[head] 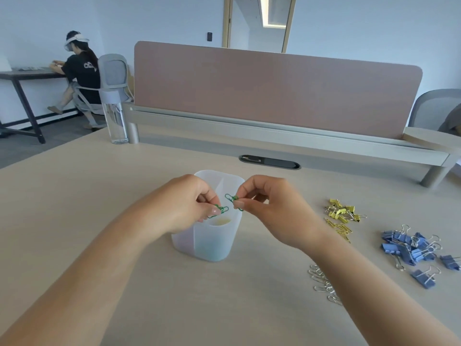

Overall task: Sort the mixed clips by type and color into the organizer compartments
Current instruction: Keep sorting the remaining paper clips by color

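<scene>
Left hand: pinched green clips, centre, over one organizer.
Right hand: pinched another green bunch.
Piles, right: four; yellow, gold, blue, silver.

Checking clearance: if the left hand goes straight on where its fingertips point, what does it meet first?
Likely the green paper clips pinched by the right hand, just across the gap above the organizer; depth is hard to judge.
</scene>
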